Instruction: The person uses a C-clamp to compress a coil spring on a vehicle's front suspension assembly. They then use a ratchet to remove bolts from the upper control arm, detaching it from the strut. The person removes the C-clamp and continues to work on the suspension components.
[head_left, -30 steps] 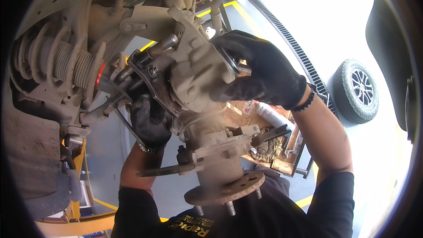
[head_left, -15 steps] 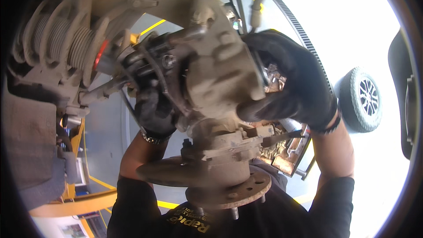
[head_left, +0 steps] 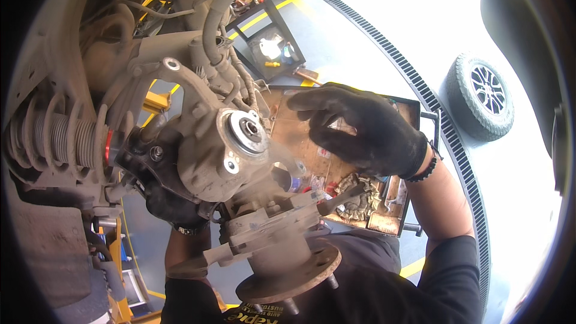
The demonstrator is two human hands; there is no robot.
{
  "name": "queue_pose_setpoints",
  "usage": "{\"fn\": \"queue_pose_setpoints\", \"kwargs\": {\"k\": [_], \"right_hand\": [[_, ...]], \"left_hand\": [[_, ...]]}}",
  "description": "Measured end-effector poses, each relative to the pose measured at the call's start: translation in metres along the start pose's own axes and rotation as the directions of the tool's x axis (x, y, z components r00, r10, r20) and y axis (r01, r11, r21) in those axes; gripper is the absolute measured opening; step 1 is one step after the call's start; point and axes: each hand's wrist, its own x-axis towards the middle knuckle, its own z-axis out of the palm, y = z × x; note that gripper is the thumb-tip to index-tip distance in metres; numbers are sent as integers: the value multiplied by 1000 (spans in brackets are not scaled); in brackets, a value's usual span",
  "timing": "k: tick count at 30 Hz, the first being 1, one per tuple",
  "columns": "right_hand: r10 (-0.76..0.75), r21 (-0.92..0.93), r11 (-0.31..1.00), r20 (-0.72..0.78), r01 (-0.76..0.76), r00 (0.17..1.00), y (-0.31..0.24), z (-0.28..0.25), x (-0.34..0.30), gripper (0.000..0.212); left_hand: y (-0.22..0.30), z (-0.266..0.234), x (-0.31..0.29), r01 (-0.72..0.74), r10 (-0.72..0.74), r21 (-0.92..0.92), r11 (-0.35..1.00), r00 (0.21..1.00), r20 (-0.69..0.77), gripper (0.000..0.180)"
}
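Observation:
A dusty steering knuckle [head_left: 204, 171] hangs in the middle, its round bearing bore [head_left: 247, 132] turned up toward me. Beneath it sticks out a rusty wheel hub [head_left: 294, 279] with studs on its flange. My left hand [head_left: 171, 204], in a black glove, is up against the underside of a dark bracket [head_left: 153, 159] beside the knuckle; its fingers are hidden behind the metal. To the right of the knuckle, and apart from it, my gloved right hand [head_left: 372, 129] is raised over a tool tray. Its fingers are loosely bent and spread, and nothing shows in them.
A coil spring strut [head_left: 66, 138] stands at the left. Hoses [head_left: 216, 24] hang above the knuckle. The trolley tray [head_left: 288, 114] below my right hand bears tools and a crumpled glove [head_left: 360, 198]. A wheel [head_left: 480, 96] lies on the floor at the right, past a drain grate [head_left: 384, 39].
My right hand has let go of the knuckle and drawn away from it. The knuckle has turned, baring its bore. My left hand sits lower, and the view has shifted.

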Motion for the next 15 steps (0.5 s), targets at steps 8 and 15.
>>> {"fn": "queue_pose_setpoints", "kwargs": {"k": [8,15], "right_hand": [[-179,97,979,6,178,984,35,14,33,38],[59,514,833,285,-204,957,59,35,73,31]], "left_hand": [[3,1,-4,-15,15,27,1000,1000,-18,79],[3,0,-3,-11,11,39,999,1000,-12,76]]}}
